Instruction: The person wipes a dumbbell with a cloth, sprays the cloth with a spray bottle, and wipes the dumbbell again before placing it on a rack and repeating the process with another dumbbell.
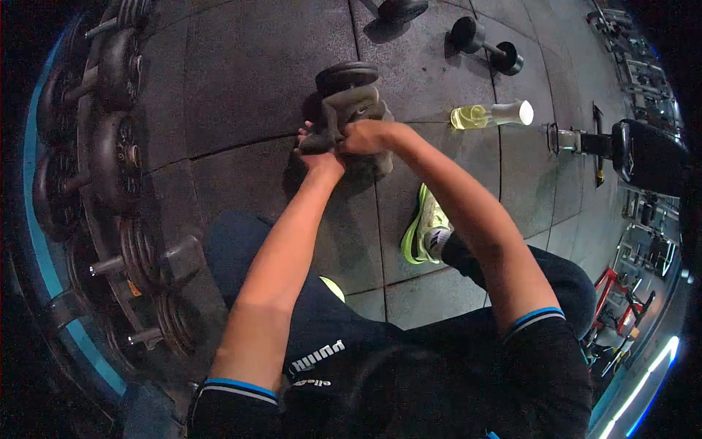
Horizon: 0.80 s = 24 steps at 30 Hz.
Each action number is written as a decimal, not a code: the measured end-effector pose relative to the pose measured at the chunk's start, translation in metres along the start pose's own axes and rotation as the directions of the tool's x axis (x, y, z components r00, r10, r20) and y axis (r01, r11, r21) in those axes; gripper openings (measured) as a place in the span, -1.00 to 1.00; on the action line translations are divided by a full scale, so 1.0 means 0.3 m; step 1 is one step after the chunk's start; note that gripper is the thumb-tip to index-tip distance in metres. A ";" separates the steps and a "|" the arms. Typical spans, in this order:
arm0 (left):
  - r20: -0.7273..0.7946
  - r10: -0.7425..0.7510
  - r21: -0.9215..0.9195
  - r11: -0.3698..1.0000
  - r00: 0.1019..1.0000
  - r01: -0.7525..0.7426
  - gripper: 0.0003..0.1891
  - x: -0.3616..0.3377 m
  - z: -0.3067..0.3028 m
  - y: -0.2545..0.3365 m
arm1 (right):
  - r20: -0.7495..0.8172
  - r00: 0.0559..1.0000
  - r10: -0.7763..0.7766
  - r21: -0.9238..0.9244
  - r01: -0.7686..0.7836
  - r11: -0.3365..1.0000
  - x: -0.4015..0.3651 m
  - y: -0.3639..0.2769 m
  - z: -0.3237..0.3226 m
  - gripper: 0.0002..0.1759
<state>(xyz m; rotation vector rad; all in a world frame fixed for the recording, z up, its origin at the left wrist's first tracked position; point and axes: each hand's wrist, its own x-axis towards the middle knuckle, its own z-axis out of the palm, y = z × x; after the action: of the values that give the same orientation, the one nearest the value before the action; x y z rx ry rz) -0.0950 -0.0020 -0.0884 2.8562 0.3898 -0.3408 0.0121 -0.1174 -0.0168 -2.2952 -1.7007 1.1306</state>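
Note:
A grey-brown cloth (355,102) is bunched over a dark dumbbell (346,75) on the floor in front of me. My right hand (365,137) presses on the cloth from the near right side, its fingers closed on it. My left hand (319,150) is at the lower left of the cloth, palm partly upward, with a dark fold of cloth across it and fingertips showing at the left. The dumbbell's handle is hidden under the cloth and my hands.
Right of the cloth lies a bottle (482,115) with yellowish liquid. Another dumbbell (488,46) rests farther back, one more (402,9) at the top edge. A dumbbell rack (110,154) lines the left. A padded bench (651,157) stands at right, and my shoe (424,227) is near.

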 end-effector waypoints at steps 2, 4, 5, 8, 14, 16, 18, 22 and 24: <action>0.080 0.047 -0.079 0.996 0.996 -0.041 -0.21 0.055 0.152 -0.061 | 0.064 0.987 -0.149 -0.230 0.160 0.960 0.084 0.030 -0.008 -0.57; 0.257 0.024 0.038 0.999 0.966 -0.035 -0.25 0.048 0.062 -0.054 | -0.001 0.999 -0.046 -0.080 0.046 0.996 0.111 0.001 -0.025 -0.51; 0.339 0.007 0.096 0.995 0.941 -0.042 -0.27 0.052 -0.003 -0.047 | -0.075 0.991 0.111 0.202 -0.094 0.975 0.109 -0.019 -0.029 -0.48; 0.564 -0.067 0.249 0.964 0.823 -0.092 -0.33 0.063 -0.111 -0.025 | -0.085 0.930 0.359 0.354 -0.308 0.883 0.019 -0.127 -0.069 -0.47; 0.484 0.063 0.072 0.991 0.873 -0.111 -0.45 0.053 -0.298 0.038 | -0.045 0.752 0.658 0.444 -0.575 0.687 -0.266 -0.143 -0.087 -0.28; 0.338 0.175 0.028 0.980 0.925 -0.196 -0.58 0.032 -0.278 0.063 | 0.112 0.675 0.729 0.446 -0.690 0.570 -0.258 -0.121 -0.096 -0.22; 0.276 0.264 -0.037 0.964 0.924 -0.264 -0.60 0.037 -0.284 0.090 | 0.208 0.622 0.755 0.462 -0.743 0.485 -0.193 -0.041 -0.074 -0.23; 0.150 0.308 -0.232 0.935 0.940 -0.269 -0.62 -0.009 -0.334 0.140 | 0.281 0.737 0.615 0.710 -0.590 0.383 -0.210 0.147 0.028 -0.15; 0.067 0.368 -0.235 0.909 0.927 -0.344 -0.58 -0.016 -0.343 0.153 | 0.249 0.776 0.580 0.645 -0.580 0.499 -0.257 0.194 0.022 -0.21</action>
<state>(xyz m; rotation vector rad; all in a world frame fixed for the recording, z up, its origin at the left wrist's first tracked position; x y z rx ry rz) -0.0660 -0.0190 0.0192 2.6048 -0.1142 -0.3555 0.0459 -0.2078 -0.0090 -2.3076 -0.2594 1.5098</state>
